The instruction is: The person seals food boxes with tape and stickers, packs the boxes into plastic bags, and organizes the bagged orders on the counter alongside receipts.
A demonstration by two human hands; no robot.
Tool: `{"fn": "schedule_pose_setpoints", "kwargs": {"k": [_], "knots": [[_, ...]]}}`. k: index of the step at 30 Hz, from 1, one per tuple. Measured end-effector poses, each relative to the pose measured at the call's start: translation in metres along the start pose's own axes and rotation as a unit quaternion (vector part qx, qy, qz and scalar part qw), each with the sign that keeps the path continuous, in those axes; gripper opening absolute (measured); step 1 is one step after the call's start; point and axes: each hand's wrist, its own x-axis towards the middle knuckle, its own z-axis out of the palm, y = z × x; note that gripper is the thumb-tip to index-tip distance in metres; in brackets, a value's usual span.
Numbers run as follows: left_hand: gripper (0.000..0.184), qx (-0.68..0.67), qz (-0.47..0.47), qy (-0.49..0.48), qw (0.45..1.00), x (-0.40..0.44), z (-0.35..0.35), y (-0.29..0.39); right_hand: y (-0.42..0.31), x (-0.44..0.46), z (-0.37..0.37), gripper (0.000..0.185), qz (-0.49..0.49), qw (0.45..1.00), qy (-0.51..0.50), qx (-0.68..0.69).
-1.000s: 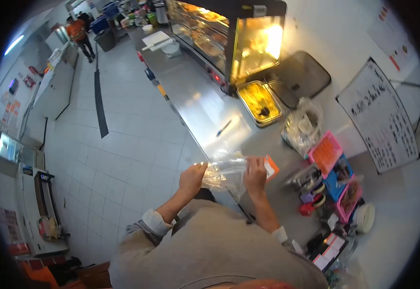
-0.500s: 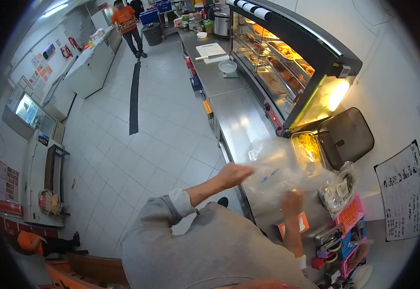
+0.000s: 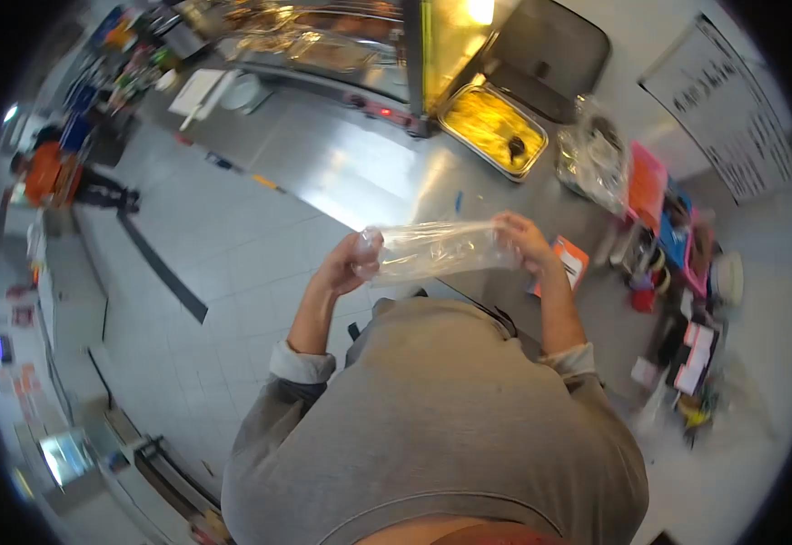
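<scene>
A clear plastic bag is stretched sideways in front of my body, near the counter's front edge. My left hand is closed on its left end, with film bunched around the fingers. At the other end, my right hand grips the bag between thumb and fingers. Past the bag, on the steel counter, a metal tray holds yellow food with a dark utensil in it. A small blue strip lies on the counter between tray and bag.
A lit glass food warmer stands along the wall, with a dark lid beside it. To the right are a bundle of plastic bags, a pink basket and an orange-white card. Someone in orange stands far left.
The bag has come back from beside the food tray to just before my body and is now pulled taut between both hands. My view has turned and tilted down.
</scene>
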Motion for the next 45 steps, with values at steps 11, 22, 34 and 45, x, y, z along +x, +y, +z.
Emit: {"fn": "schedule_pose_setpoints", "kwargs": {"k": [11,22,34,45], "knots": [[0.031,0.181,-0.109,0.19,0.959,0.082,0.059,-0.038,0.119,-0.035,-0.048,0.114,0.186,0.673,0.649,-0.303],[0.038,-0.175,-0.313,0.088,0.93,0.176,0.145,-0.11,0.003,-0.139,-0.004,0.096,-0.508,0.625,0.441,-0.395],[0.045,0.341,-0.226,0.044,0.911,0.163,0.142,-0.187,0.082,-0.131,-0.073,0.094,-0.123,0.667,0.187,-0.71],[0.029,0.54,0.005,0.095,0.837,0.124,0.199,-0.184,0.073,-0.121,-0.076,0.08,-0.138,0.551,0.217,-0.794]]}}
